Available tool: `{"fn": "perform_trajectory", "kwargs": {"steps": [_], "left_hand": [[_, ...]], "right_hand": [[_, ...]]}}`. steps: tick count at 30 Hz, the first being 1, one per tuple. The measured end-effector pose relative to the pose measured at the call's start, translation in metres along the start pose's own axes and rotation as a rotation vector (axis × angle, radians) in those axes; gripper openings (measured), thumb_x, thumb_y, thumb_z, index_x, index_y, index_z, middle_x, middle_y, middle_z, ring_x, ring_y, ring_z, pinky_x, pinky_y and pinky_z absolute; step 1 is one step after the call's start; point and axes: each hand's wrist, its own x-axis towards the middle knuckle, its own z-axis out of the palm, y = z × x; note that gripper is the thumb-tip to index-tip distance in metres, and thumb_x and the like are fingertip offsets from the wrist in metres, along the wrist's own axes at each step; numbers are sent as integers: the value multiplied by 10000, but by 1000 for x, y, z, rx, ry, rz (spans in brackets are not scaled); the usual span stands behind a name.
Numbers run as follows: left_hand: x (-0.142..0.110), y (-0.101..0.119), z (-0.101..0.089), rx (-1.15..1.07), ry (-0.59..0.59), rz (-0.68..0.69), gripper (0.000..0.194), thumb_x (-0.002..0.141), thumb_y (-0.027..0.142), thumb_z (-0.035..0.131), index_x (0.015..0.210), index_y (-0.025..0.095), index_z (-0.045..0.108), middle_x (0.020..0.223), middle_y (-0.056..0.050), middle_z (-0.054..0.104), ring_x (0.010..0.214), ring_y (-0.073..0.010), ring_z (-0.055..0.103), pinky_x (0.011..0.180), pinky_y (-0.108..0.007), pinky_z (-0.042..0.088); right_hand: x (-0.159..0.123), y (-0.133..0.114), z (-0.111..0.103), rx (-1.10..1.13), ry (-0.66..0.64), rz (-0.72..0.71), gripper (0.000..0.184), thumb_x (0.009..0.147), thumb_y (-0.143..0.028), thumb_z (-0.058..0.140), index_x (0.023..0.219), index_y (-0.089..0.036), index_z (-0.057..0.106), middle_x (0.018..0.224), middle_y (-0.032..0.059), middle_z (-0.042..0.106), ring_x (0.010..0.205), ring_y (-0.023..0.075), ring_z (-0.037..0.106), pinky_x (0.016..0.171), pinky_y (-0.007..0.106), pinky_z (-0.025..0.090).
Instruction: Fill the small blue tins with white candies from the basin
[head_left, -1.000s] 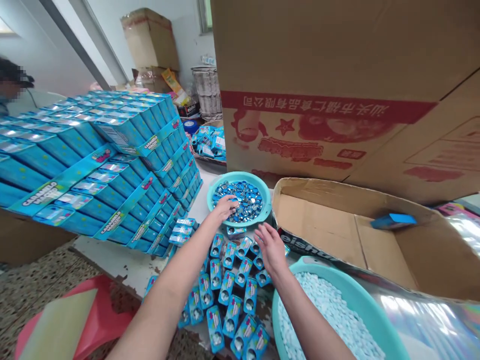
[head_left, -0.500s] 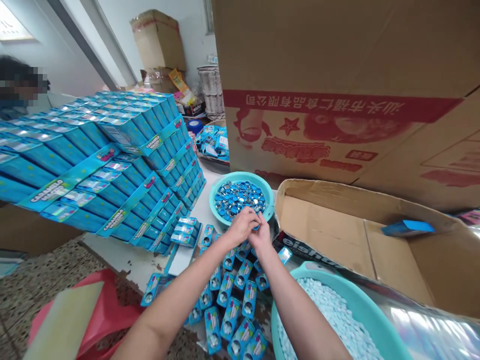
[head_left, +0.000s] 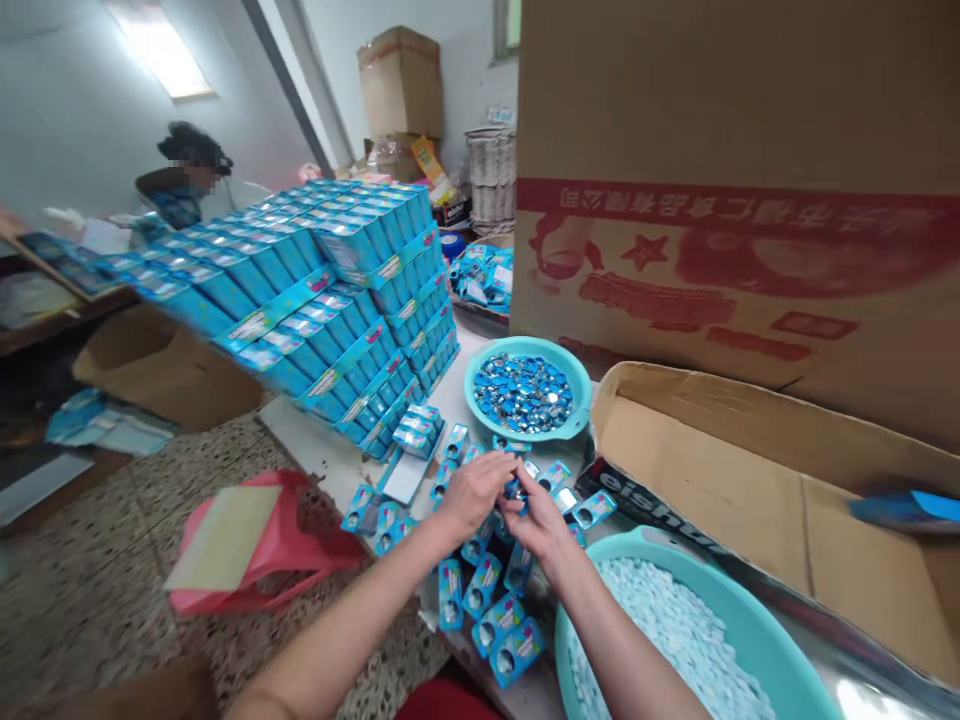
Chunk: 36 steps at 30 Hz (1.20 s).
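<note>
My left hand (head_left: 480, 490) and my right hand (head_left: 538, 515) meet above a cluster of small blue boxes. The fingers of both are closed. Small blue shiny pieces (head_left: 513, 489) show in my right hand's curled fingers; my left fingertips press in beside them, and what they pinch is hidden. The small blue boxes (head_left: 481, 583) lie on the table around and below my hands, each with a round hole in its face. Just beyond my hands, a turquoise bowl (head_left: 472, 385) holds many round blue and silver pieces. Near my right forearm, a turquoise basin (head_left: 757, 610) contains pale blue candies (head_left: 667, 625).
Stacked blue display boxes (head_left: 330, 310) rise at the left on the table (head_left: 300, 430). An open cardboard tray (head_left: 697, 450) lies at the right, before a large carton (head_left: 637, 100). A red stool (head_left: 300, 560) stands on the floor at the left. Another person (head_left: 180, 200) is behind the stack.
Both hands have drawn back from the bowl's near rim, closer to me, over the small blue boxes. The view has swung left, bringing more of the floor and the other person into sight.
</note>
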Motion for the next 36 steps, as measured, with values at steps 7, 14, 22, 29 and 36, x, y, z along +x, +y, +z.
{"fn": "perform_trajectory", "kwargs": {"steps": [7, 14, 22, 29, 36], "left_hand": [[-101, 24, -5, -431, 124, -796, 335, 733, 131, 519, 1040, 170, 646, 964, -35, 685, 805, -151, 622, 775, -279, 500], [-147, -9, -66, -169, 57, -960, 136, 724, 202, 550, 801, 185, 661, 726, 12, 622, 700, -146, 593, 631, -240, 481], [-147, -123, -130, 202, -72, -1290, 152, 666, 170, 661, 779, 202, 565, 704, 11, 636, 716, -153, 630, 604, -207, 415], [-132, -152, -121, 150, -302, -1365, 295, 578, 145, 732, 819, 208, 575, 655, 19, 645, 574, -154, 633, 515, -209, 415], [-125, -153, -125, 140, -356, -1363, 232, 614, 140, 701, 813, 192, 593, 736, -19, 670, 531, -169, 634, 506, -237, 428]], "right_hand": [[-33, 79, -21, -218, 55, 86, 267, 574, -167, 846, 756, -141, 652, 589, -37, 636, 436, 47, 552, 364, 89, 436], [-40, 119, -17, -350, 98, 149, 300, 531, -285, 868, 698, -144, 663, 631, 17, 680, 508, 102, 631, 415, 131, 506], [-14, 126, -2, -352, 129, 119, 348, 450, -145, 882, 747, -146, 699, 717, 2, 694, 686, 128, 682, 674, 187, 580], [5, 144, 5, -422, 211, 38, 311, 471, -131, 869, 716, -169, 681, 649, -28, 668, 608, 90, 639, 639, 184, 562], [18, 155, 10, -494, 257, -92, 346, 447, -193, 875, 703, -183, 643, 629, -33, 669, 614, 103, 620, 615, 202, 524]]}}
